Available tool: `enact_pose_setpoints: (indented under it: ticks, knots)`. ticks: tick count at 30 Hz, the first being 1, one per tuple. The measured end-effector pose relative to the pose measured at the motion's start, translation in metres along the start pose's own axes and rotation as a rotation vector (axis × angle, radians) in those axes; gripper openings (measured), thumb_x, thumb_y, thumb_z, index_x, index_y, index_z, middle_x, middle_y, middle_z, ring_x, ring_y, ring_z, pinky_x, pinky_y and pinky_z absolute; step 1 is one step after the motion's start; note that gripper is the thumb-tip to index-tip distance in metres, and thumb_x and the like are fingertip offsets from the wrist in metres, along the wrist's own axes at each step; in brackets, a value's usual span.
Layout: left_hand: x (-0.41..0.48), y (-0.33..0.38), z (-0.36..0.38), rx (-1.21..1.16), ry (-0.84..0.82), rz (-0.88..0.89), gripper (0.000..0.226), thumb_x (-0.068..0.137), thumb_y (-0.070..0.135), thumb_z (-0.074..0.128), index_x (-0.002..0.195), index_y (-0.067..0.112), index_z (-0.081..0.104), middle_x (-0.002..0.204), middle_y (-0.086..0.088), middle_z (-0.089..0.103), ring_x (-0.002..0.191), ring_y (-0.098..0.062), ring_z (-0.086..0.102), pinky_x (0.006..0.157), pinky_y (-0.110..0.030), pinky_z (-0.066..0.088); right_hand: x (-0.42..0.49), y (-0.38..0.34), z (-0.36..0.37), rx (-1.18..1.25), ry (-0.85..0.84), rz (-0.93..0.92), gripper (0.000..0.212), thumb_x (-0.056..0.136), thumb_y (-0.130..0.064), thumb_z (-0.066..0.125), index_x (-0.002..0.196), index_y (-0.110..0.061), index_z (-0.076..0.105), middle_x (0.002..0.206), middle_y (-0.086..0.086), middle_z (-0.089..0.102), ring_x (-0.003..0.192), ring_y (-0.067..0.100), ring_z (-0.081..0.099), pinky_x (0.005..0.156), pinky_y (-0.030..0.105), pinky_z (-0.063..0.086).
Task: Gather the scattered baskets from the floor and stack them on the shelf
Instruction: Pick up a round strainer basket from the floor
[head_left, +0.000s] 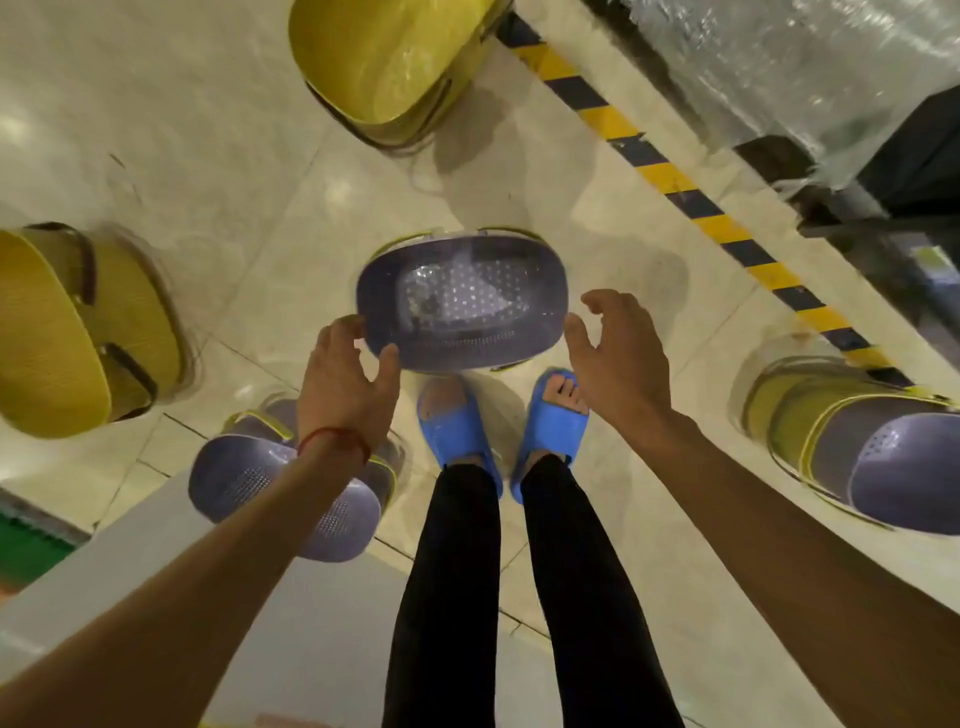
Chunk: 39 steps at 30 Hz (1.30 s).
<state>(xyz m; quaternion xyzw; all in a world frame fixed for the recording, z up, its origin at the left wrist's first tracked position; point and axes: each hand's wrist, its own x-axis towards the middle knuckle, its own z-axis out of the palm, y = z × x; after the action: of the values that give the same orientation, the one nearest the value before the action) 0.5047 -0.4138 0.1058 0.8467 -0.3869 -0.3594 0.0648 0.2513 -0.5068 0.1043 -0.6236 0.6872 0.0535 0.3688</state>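
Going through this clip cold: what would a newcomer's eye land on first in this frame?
Both hands reach down to a purple perforated basket on the floor just ahead of blue sandals. The left hand curls at its near-left rim, and the right hand is spread open beside its right rim. A yellow basket lies tipped at the top, and a yellow-and-black striped line runs diagonally at the right.

Both arms are stretching down and forward. The left hand (345, 374) is cupping, thumb and fingers apart; the right hand (613, 353) is spreading loose fingers.
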Motion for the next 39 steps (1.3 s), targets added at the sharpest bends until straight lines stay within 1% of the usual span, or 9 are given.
enact_pose_setpoints:
  ticks: [3, 6, 9, 11, 17, 25, 30, 35, 39]
  knots:
    - [0.039, -0.027, 0.057, -0.221, 0.029, -0.208, 0.078, 0.086, 0.052, 0.056, 0.147, 0.009, 0.034, 0.145, -0.010, 0.041, 0.129, -0.031, 0.049, 0.105, -0.051, 0.043, 0.042, 0.025, 0.051, 0.164, 0.001, 0.104, 0.047, 0.104, -0.039, 0.050, 0.145, -0.014, 0.047, 0.144, 0.006, 0.049, 0.127, 0.025, 0.053, 0.098, 0.039, 0.047]
    - [0.081, -0.047, 0.099, -0.375, 0.109, -0.359, 0.075, 0.095, 0.048, 0.055, 0.150, 0.005, 0.031, 0.150, -0.012, 0.036, 0.136, -0.029, 0.042, 0.113, -0.043, 0.036, 0.078, 0.044, 0.088, 0.238, 0.009, 0.142, 0.053, 0.107, -0.042, 0.044, 0.149, -0.010, 0.043, 0.149, 0.010, 0.047, 0.130, 0.026, 0.052, 0.107, 0.038, 0.044]
    - [0.110, -0.058, 0.125, -0.470, 0.150, -0.437, 0.052, 0.099, 0.048, 0.047, 0.135, 0.011, 0.047, 0.128, -0.005, 0.055, 0.118, -0.027, 0.054, 0.099, -0.034, 0.043, 0.105, 0.055, 0.113, 0.304, 0.018, 0.161, 0.049, 0.108, -0.045, 0.035, 0.135, -0.009, 0.054, 0.127, 0.006, 0.061, 0.116, 0.024, 0.058, 0.101, 0.041, 0.046]
    - [0.118, -0.063, 0.136, -0.500, 0.157, -0.438, 0.042, 0.101, 0.051, 0.039, 0.122, 0.016, 0.049, 0.111, 0.000, 0.057, 0.103, -0.027, 0.056, 0.089, -0.034, 0.043, 0.118, 0.058, 0.124, 0.358, 0.032, 0.176, 0.043, 0.111, -0.039, 0.030, 0.126, -0.010, 0.058, 0.113, 0.000, 0.062, 0.109, 0.021, 0.059, 0.091, 0.030, 0.042]
    - [0.105, -0.058, 0.136, -0.501, 0.176, -0.504, 0.043, 0.104, 0.049, 0.031, 0.123, 0.018, 0.054, 0.118, -0.007, 0.060, 0.101, -0.027, 0.052, 0.087, -0.034, 0.038, 0.122, 0.045, 0.130, 0.357, 0.061, 0.317, 0.048, 0.112, -0.038, 0.023, 0.131, -0.012, 0.060, 0.133, 0.009, 0.064, 0.124, 0.030, 0.055, 0.096, 0.030, 0.037]
    - [0.028, -0.022, 0.074, -0.489, 0.122, -0.516, 0.048, 0.105, 0.047, 0.028, 0.127, 0.016, 0.057, 0.130, -0.012, 0.060, 0.117, -0.033, 0.055, 0.102, -0.043, 0.043, 0.047, 0.029, 0.047, 0.357, 0.055, 0.372, 0.049, 0.112, -0.037, 0.025, 0.136, -0.010, 0.059, 0.139, 0.012, 0.061, 0.129, 0.033, 0.052, 0.097, 0.032, 0.035]
    - [-0.060, 0.038, -0.013, -0.531, 0.058, -0.417, 0.048, 0.105, 0.046, 0.029, 0.127, 0.012, 0.054, 0.117, -0.004, 0.057, 0.106, -0.024, 0.052, 0.089, -0.034, 0.040, -0.057, 0.012, -0.059, 0.380, 0.116, 0.438, 0.052, 0.111, -0.040, 0.024, 0.137, -0.013, 0.060, 0.140, 0.013, 0.061, 0.131, 0.036, 0.050, 0.107, 0.040, 0.036]
    - [-0.083, 0.055, -0.047, -0.588, 0.071, -0.407, 0.037, 0.104, 0.047, 0.034, 0.111, 0.017, 0.054, 0.110, -0.006, 0.056, 0.098, -0.023, 0.050, 0.086, -0.033, 0.039, -0.102, -0.006, -0.085, 0.464, 0.149, 0.505, 0.051, 0.111, -0.042, 0.024, 0.139, -0.018, 0.060, 0.144, 0.010, 0.058, 0.133, 0.032, 0.049, 0.111, 0.042, 0.035]
    - [-0.129, 0.086, -0.101, -0.716, 0.052, -0.335, 0.027, 0.103, 0.042, 0.042, 0.100, 0.018, 0.055, 0.107, -0.008, 0.057, 0.098, -0.022, 0.051, 0.091, -0.039, 0.042, -0.172, -0.016, -0.124, 0.651, 0.314, 0.490, 0.050, 0.104, -0.056, 0.034, 0.115, -0.027, 0.073, 0.121, 0.008, 0.071, 0.115, 0.031, 0.062, 0.103, 0.053, 0.048]
